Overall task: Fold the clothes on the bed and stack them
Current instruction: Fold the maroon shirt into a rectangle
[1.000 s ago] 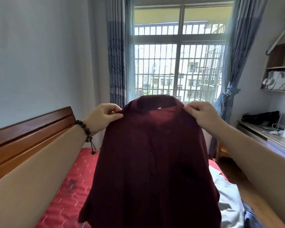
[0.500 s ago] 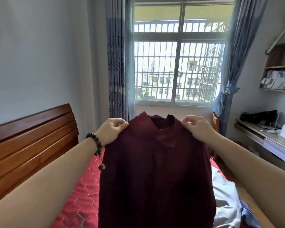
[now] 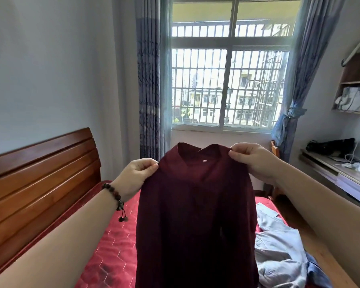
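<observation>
Lowered since the earlier frames: shirt (image 3: 195, 215) and both hands now well below the window (image 3: 227, 86) sill, where a second ago the collar reached up across the lower panes. Tilted too, the right shoulder held higher than the left.

Held up in the air over the bed (image 3: 112, 256), in front of the window, hanging full length and hiding the mattress behind it. Left hand (image 3: 136, 175) pinching the left shoulder seam between thumb and curled fingers; right hand (image 3: 252, 159) pinching the right shoulder just beside the collar. Each grip closed on cloth, small and near the edge.

Below the window and to the right of the shirt, a heap of pale grey clothes (image 3: 279, 246) lying unfolded on the bed, with a blue piece under it.

Likely troubles from here:
- Slipping out of so thin a pinch if shaken hard, dropping in a crumple.
- Landing askew because of the uneven shoulders, so a crooked fold later.
- Falling partly onto the grey heap, given how near it lies, leaving wrinkles and no flat place to fold.
- Sleeves not visible, perhaps tucked behind; could bunch under the body when laid down.
</observation>
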Tool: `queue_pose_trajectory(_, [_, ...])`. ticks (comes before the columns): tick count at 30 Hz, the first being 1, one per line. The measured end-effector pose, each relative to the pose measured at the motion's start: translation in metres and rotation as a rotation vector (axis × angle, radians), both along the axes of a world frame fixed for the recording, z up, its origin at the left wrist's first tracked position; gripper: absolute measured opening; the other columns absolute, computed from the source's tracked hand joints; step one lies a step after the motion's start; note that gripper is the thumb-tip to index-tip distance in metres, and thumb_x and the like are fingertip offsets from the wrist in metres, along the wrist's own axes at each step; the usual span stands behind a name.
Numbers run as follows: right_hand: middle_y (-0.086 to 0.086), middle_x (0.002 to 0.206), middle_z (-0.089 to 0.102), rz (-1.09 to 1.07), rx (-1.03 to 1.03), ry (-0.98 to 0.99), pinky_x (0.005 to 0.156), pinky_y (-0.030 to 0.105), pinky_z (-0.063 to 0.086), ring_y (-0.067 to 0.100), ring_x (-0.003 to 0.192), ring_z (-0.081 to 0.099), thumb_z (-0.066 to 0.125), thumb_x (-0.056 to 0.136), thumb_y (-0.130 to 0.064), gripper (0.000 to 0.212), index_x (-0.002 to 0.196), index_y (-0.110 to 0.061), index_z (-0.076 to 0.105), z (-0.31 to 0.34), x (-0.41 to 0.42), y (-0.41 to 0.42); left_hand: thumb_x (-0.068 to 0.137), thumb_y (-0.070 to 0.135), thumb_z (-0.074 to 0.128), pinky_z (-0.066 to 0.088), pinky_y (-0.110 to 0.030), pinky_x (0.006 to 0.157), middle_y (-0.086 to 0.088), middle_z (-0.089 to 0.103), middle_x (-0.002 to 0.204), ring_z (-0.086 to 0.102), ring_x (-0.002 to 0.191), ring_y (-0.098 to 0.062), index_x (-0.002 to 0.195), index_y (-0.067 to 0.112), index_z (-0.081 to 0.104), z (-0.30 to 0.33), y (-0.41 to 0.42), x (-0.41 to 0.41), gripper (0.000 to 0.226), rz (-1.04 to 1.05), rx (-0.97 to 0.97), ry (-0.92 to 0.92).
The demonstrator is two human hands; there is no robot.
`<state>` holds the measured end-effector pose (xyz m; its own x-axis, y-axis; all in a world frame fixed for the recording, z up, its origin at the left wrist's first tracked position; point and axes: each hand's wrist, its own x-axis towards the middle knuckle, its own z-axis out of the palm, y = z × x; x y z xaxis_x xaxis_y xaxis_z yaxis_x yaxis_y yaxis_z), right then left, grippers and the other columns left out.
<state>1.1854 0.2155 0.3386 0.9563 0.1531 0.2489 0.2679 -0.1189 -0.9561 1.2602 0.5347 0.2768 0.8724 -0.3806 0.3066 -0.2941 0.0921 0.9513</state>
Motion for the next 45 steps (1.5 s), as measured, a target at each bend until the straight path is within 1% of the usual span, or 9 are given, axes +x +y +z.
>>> queue_pose_trajectory(4, [0.002,0.073,0.067,0.024,0.125,-0.028,0.064,0.023,0.056,0.012,0.065,0.065,0.064,0.080,-0.016,0.007,0.077,-0.010,0.067,-0.008,0.006,0.013,0.101,0.018,0.045,0.046,-0.044,0.091,-0.028,0.064,0.100,0.058,0.091,-0.030,0.104,-0.014,0.061,-0.024,-0.013,-0.009,0.037,-0.009,0.082,0.073])
queue_pose_trajectory(8, [-0.001,0.071,0.068,0.001,0.038,-0.029,0.063,0.022,0.056,0.009,0.064,0.064,0.067,0.077,-0.019,0.010,0.068,-0.020,0.071,-0.010,0.008,0.019,0.095,0.052,0.039,0.048,-0.029,0.076,-0.011,0.070,0.094,0.062,0.083,-0.018,0.100,0.003,0.070,-0.026,-0.034,-0.022,0.059,0.008,0.211,0.169])
queue_pose_trajectory(12, [0.003,0.072,0.068,0.013,-0.100,0.006,0.066,0.023,0.056,0.012,0.065,0.064,0.073,0.071,-0.024,0.007,0.072,-0.017,0.073,-0.007,0.007,0.015,0.079,0.072,0.056,0.051,-0.032,0.078,-0.004,0.071,0.087,0.062,0.080,-0.016,0.093,0.007,0.071,-0.010,-0.067,-0.029,0.067,0.032,0.295,0.141])
queue_pose_trajectory(17, [0.001,0.070,0.069,0.012,-0.167,-0.003,0.058,0.021,0.053,0.010,0.062,0.065,0.072,0.074,-0.021,0.007,0.074,-0.015,0.074,0.000,-0.005,0.000,0.082,0.018,0.067,0.058,-0.030,0.062,-0.014,0.070,0.072,0.064,0.060,-0.021,0.081,-0.002,0.071,0.000,-0.085,-0.030,0.021,0.124,0.660,-0.012])
queue_pose_trajectory(23, [0.004,0.073,0.070,-0.002,-0.207,0.038,0.061,0.023,0.054,0.012,0.065,0.066,0.078,0.068,-0.029,0.020,0.079,-0.014,0.075,0.004,-0.022,-0.035,0.088,-0.010,0.058,0.060,-0.031,0.055,-0.018,0.069,0.075,0.069,0.056,-0.020,0.089,-0.007,0.065,-0.012,-0.089,-0.039,0.008,-0.071,0.044,0.487])
queue_pose_trajectory(29, [0.008,0.077,0.070,-0.013,-0.222,0.126,0.061,0.025,0.056,0.015,0.065,0.066,0.087,0.059,-0.035,0.038,0.084,-0.009,0.075,-0.001,-0.035,-0.059,0.096,-0.001,0.048,0.060,-0.033,0.077,-0.010,0.072,0.078,0.071,0.068,-0.018,0.091,0.003,0.066,-0.005,-0.092,-0.043,0.019,-0.277,-0.280,0.737])
queue_pose_trajectory(32, [0.010,0.077,0.071,-0.023,-0.183,0.167,0.061,0.026,0.056,0.016,0.065,0.067,0.094,0.047,-0.042,0.055,0.086,-0.008,0.075,-0.009,-0.038,-0.065,0.097,0.009,0.048,0.058,-0.029,0.070,-0.007,0.072,0.077,0.069,0.067,-0.016,0.092,0.005,0.066,-0.002,-0.090,-0.044,0.019,-0.340,-0.296,0.741])
queue_pose_trajectory(37, [0.012,0.079,0.070,-0.030,-0.157,0.206,0.069,0.033,0.056,0.021,0.066,0.066,0.095,0.045,-0.043,0.056,0.085,-0.009,0.076,-0.020,-0.037,-0.073,0.094,0.024,0.054,0.049,-0.039,0.089,-0.007,0.073,0.086,0.067,0.081,-0.019,0.093,0.007,0.070,0.000,-0.087,-0.042,0.024,-0.412,-0.234,0.723])
queue_pose_trajectory(45, [0.005,0.073,0.070,-0.061,0.067,0.051,0.063,0.024,0.055,0.014,0.066,0.066,0.066,0.077,-0.014,0.009,0.081,-0.008,0.071,-0.018,-0.033,-0.060,0.078,0.021,0.073,0.047,-0.036,0.089,-0.008,0.065,0.092,0.057,0.086,-0.018,0.090,0.009,0.070,-0.009,-0.079,-0.036,0.018,-0.398,0.072,0.483])
